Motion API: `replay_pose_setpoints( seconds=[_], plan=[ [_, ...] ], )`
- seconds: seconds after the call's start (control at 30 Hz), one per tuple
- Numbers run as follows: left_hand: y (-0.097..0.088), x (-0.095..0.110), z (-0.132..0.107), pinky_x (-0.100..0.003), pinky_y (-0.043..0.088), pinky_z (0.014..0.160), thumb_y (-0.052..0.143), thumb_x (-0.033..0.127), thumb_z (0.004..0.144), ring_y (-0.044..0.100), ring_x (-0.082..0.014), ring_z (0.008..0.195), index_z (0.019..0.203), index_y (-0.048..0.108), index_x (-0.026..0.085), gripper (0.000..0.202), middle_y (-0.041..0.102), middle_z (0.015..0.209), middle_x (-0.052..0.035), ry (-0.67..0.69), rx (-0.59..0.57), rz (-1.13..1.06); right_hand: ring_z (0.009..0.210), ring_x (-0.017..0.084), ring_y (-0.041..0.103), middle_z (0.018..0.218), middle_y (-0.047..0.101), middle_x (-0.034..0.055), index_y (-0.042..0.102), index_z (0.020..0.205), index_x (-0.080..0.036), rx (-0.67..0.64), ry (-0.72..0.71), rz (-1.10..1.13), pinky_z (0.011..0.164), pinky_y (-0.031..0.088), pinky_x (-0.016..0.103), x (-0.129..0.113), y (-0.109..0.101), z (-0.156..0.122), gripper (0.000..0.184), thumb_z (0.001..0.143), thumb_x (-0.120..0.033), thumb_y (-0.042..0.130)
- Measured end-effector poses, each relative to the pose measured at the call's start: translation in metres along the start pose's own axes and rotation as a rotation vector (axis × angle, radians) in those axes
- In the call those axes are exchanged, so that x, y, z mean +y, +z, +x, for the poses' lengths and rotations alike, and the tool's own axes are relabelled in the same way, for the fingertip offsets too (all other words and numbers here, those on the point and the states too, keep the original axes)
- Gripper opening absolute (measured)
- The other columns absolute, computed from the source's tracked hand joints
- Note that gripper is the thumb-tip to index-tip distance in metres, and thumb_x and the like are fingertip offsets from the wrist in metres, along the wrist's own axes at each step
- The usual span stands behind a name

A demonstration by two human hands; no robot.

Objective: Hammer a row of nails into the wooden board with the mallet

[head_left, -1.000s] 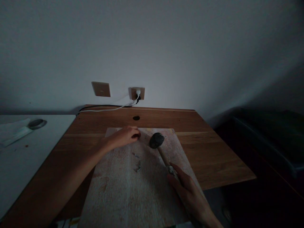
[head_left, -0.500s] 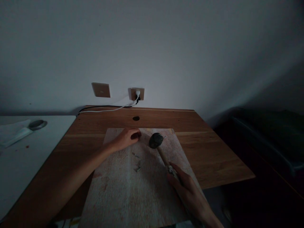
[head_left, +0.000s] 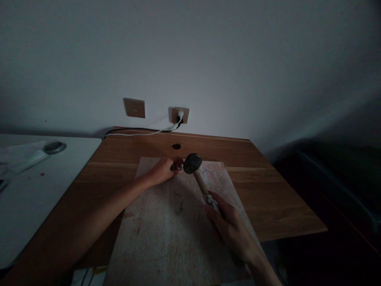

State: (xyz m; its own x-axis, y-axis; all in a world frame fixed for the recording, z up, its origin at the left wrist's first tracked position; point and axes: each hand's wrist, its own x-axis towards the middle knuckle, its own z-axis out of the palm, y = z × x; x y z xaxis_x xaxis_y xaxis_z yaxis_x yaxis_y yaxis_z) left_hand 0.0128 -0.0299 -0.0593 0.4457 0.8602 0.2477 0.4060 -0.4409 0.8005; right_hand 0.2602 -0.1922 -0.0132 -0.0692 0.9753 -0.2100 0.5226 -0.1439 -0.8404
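Right hand [head_left: 229, 222] grips dark, round-headed mallet with wooden handle [head_left: 193, 163], fingers wrapped around handle, head over far part of pale, reddish-streaked board [head_left: 160, 238] on brown wooden table [head_left: 274, 206]. Just left of head, left hand [head_left: 165, 170] curls fingers inward; too dark to tell what they pinch.

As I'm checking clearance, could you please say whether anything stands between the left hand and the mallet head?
Nothing visible stands between the left hand and the mallet head; they appear side by side, though depth is unclear.
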Motion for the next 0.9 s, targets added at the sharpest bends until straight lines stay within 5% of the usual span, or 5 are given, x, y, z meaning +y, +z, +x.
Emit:
replay_pose_setpoints(
  seconds=[0.1, 0.4, 0.9],
  plan=[
    [0.000, 0.002, -0.001, -0.025, 0.049, 0.072, 0.075, 0.013, 0.081, 0.066, -0.0146, 0.075, 0.099, 0.071, 0.018, 0.020, 0.073, 0.083, -0.0001, -0.013, 0.008, 0.008, 0.043, 0.012, 0.048, 0.057, 0.055, -0.0058, 0.060, 0.143, -0.018, -0.039, 0.000, 0.075, 0.039, 0.040, 0.021, -0.005, 0.005, 0.003, 0.059, 0.099, -0.057, 0.055],
    [0.000, -0.001, -0.001, -0.028, 0.048, 0.076, 0.077, 0.016, 0.081, 0.066, -0.0172, 0.082, 0.096, 0.073, 0.016, 0.015, 0.073, 0.097, -0.0050, 0.050, -0.017, 0.090, 0.039, 0.009, 0.041, 0.054, 0.048, -0.0083, 0.059, 0.140, -0.013, -0.044, -0.002, 0.136, 0.035, 0.036, 0.019, -0.015, 0.009, 0.006, 0.064, 0.097, -0.059, 0.056],
    [0.001, 0.000, -0.002, -0.023, 0.048, 0.069, 0.068, -0.002, 0.071, 0.067, -0.0145, 0.074, 0.099, 0.069, 0.016, 0.033, 0.074, 0.085, -0.0003, 0.053, 0.027, 0.041, 0.052, 0.014, 0.052, 0.063, 0.057, -0.0032, 0.062, 0.140, -0.015, -0.034, -0.057, -0.025, 0.045, 0.042, 0.023, -0.004, 0.010, 0.008, 0.057, 0.098, -0.054, 0.054]
  ],
)
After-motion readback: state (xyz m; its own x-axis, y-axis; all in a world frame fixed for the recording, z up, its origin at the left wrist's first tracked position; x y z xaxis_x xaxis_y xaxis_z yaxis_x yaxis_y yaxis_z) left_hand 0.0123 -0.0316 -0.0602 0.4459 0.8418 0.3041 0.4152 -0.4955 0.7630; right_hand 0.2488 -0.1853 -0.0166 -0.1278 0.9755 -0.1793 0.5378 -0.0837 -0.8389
